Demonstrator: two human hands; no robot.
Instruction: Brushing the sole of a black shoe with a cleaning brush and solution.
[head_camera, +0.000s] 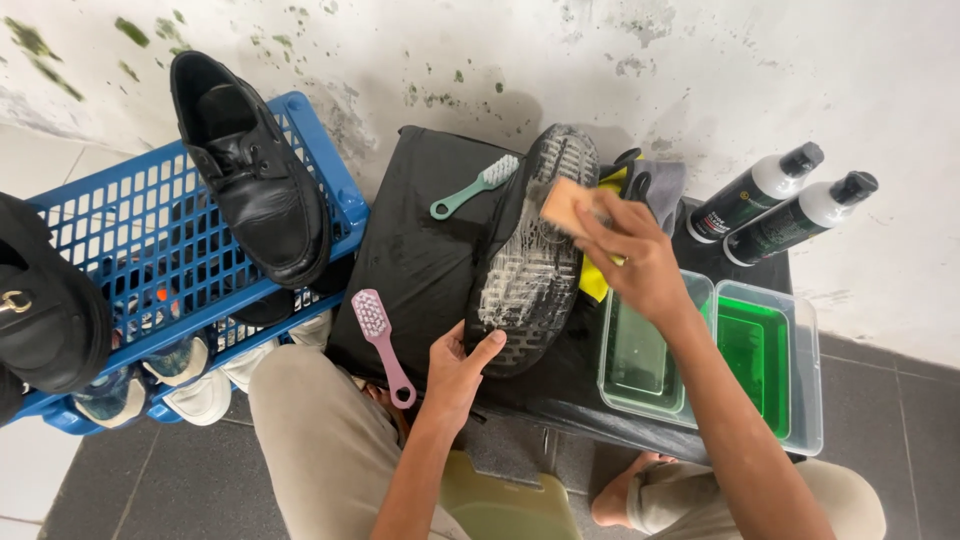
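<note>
A black shoe (535, 255) lies sole-up on a black mat (430, 240), its tread covered in white foam. My left hand (455, 370) grips the shoe's heel end from below. My right hand (625, 255) presses a tan wooden-backed brush (560, 205) against the sole near the toe. A yellow cloth (597, 280) shows under the right hand.
A green brush (470, 190) and a pink brush (380, 335) lie on the mat. Two clear tubs of green liquid (770, 360) sit at the right, two bottles (785, 205) behind them. A blue crate (140, 240) at left carries black shoes, sneakers below.
</note>
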